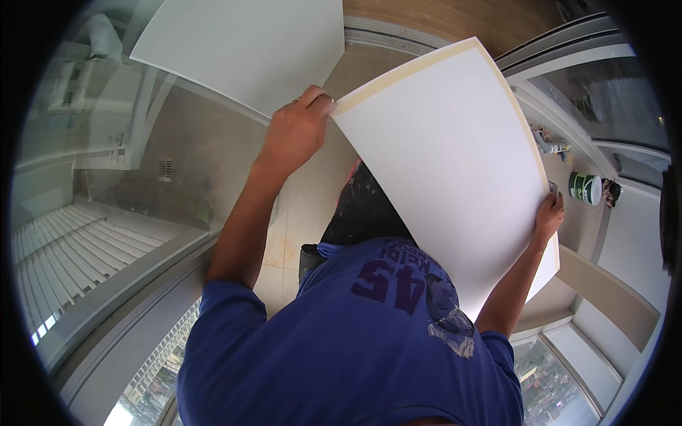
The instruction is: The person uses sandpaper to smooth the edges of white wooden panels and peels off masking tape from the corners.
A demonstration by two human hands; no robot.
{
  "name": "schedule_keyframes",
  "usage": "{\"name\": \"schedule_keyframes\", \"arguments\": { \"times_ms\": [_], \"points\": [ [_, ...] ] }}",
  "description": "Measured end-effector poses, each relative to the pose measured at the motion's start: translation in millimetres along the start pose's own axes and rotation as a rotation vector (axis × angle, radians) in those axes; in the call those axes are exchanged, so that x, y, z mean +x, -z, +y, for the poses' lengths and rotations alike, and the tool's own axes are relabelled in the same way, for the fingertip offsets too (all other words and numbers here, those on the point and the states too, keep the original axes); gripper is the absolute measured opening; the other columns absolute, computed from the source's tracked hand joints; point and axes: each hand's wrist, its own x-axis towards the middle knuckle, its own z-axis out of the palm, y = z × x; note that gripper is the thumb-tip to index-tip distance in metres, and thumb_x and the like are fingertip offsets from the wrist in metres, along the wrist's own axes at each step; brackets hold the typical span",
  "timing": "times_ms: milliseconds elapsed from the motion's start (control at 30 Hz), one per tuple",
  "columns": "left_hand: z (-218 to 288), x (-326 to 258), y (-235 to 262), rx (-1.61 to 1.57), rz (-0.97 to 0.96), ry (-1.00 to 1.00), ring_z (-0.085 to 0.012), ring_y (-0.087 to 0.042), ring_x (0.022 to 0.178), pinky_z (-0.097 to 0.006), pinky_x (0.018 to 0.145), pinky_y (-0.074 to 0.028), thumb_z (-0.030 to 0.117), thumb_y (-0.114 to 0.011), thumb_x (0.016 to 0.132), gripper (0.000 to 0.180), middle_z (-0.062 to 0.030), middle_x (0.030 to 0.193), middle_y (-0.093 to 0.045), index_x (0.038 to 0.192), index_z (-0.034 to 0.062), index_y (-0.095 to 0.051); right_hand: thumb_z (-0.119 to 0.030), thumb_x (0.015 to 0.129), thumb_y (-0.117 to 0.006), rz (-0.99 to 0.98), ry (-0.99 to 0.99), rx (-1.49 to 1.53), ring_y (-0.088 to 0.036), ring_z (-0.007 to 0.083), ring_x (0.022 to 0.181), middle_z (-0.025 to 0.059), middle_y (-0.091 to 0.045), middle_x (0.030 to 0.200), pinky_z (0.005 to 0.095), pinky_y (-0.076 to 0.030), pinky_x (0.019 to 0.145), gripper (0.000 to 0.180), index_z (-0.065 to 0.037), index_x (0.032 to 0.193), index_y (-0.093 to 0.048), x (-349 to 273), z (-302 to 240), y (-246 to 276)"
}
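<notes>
I hold a large white rectangular panel (455, 163) with a tan edge, tilted in front of me above the floor. My left hand (297, 131) grips its upper left corner, fingers curled over the edge. At the panel's lower right edge, my right hand (549, 216) pinches the rim. Both arms reach out from my blue shirt (341, 341). A second white panel (241, 42) lies or leans farther off at the top left, apart from both hands.
Beige floor tiles (305, 206) lie below. Glass walls and window frames (106, 184) curve round on the left and right. A green and white bucket (585, 188) and some tubes (550, 147) sit by the right wall.
</notes>
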Motion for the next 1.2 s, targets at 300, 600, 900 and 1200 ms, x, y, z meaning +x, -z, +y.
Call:
{"name": "schedule_keyframes", "arguments": {
  "times_ms": [300, 600, 900, 1200],
  "points": [
    [-6, 3, -3, 0.028, -0.093, -0.090, -0.0295, -0.070, 0.078, -0.040, 0.069, -0.058, 0.004, -0.072, 0.092, 0.007, -0.0070, 0.104, -0.065, 0.096, 0.0036, -0.066, -0.036, 0.105, -0.055, -0.031, -0.015, 0.015, -0.067, 0.0526, 0.112, 0.0318, -0.071, 0.119, 0.0560, -0.053, 0.099, 0.046, -0.001, 0.130, -0.071, 1, -5, 3],
    [-10, 23, -2, 0.135, -0.135, -0.127, -0.0322, -0.068, 0.074, -0.043, 0.066, -0.056, 0.001, -0.069, 0.092, 0.009, -0.0090, 0.101, -0.062, 0.097, 0.0024, -0.062, -0.035, 0.105, -0.055, 0.010, 0.056, -0.004, -0.068, 0.0530, 0.107, 0.0323, -0.072, 0.114, 0.0565, -0.054, 0.093, 0.044, 0.000, 0.127, -0.071, 4, 0, -4],
    [16, 83, 12, 0.082, -0.069, -0.271, -0.0298, -0.070, 0.075, -0.040, 0.067, -0.058, 0.004, -0.069, 0.094, 0.008, -0.0064, 0.100, -0.064, 0.098, 0.0036, -0.062, -0.027, 0.105, -0.053, -0.025, 0.069, 0.072, -0.067, 0.0518, 0.108, 0.0296, -0.073, 0.114, 0.0552, -0.054, 0.094, 0.037, -0.002, 0.125, -0.071, 7, -26, -5],
    [70, 157, 70, -0.103, -0.121, -0.177, -0.0462, -0.065, 0.107, -0.047, 0.096, -0.054, 0.006, -0.062, 0.095, 0.020, -0.0283, 0.114, -0.062, 0.114, 0.0004, -0.060, -0.024, 0.103, -0.053, -0.001, 0.084, 0.069, -0.067, 0.0519, 0.109, 0.0293, -0.072, 0.118, 0.0551, -0.054, 0.095, 0.035, -0.003, 0.125, -0.070, 12, -37, -14]
  ]
}}
